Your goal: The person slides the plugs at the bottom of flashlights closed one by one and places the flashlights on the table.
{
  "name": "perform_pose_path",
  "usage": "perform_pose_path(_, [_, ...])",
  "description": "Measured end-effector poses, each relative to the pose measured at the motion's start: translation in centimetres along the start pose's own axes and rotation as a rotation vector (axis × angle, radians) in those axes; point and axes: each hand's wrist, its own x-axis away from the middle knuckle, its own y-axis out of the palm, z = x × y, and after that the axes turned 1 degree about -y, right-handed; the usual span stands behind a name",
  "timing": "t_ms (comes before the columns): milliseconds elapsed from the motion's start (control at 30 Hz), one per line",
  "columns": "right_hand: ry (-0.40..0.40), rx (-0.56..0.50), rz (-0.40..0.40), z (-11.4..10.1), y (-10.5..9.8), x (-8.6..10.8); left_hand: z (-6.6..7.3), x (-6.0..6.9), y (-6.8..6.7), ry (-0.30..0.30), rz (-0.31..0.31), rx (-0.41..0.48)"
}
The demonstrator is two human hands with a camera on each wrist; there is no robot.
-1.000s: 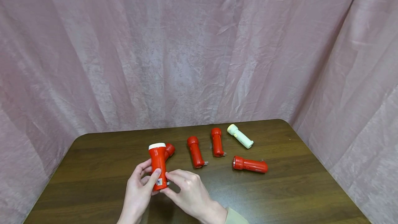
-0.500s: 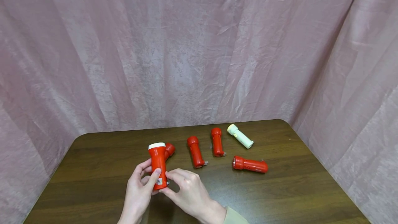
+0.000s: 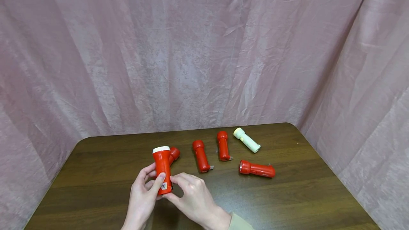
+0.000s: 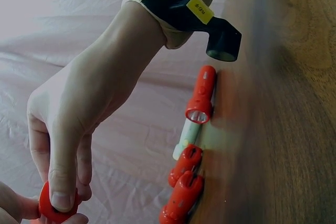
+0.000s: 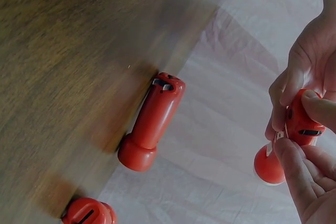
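My left hand (image 3: 140,196) grips the body of a red flashlight (image 3: 162,164) with a white rim, its thumb lying across the front near a small label. The flashlight is lifted off the table, head pointing away. At its base, the index finger and thumb of my right hand (image 3: 195,198) pinch the lower end. In the right wrist view a dark plug slot (image 5: 311,132) shows on the flashlight's base, beside the right fingers. Seen from the left wrist, the right hand (image 4: 79,98) comes down over the red base (image 4: 48,208).
Behind the held flashlight lies another red flashlight (image 3: 174,154), partly hidden. Rightward are two red flashlights (image 3: 200,156) with prongs out, a pale green flashlight (image 3: 247,140) and a sideways red flashlight (image 3: 260,170). Pink curtains (image 3: 191,52) hang beyond the brown table (image 3: 287,205).
The metal prongs sticking out at the held flashlight's base have folded in until only a dark spot shows there. The right hand has shifted very slightly left; the other flashlights are unmoved.
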Motion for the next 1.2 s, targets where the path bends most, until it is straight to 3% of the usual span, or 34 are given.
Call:
perform_pose_path(267, [0.004,0.017,0.000,-0.1,0.2,0.1,-0.1,0.0,-0.1,0.002,0.000,0.009])
perform_pose_path(700, [0.001,-0.050,-0.104,-0.1,0.2,0.4,-1.0,-0.4,-1.7,-0.003,-0.033,0.006])
perform_pose_path(967, [0.046,-0.071,-0.149,-0.5,0.3,0.3,-1.1,-0.5,-2.4,-0.043,-0.051,-0.012])
perform_pose_path(1200, [0.027,-0.085,-0.202,-0.9,0.7,0.1,-1.7,-0.6,-3.2,-0.023,-0.076,-0.038])
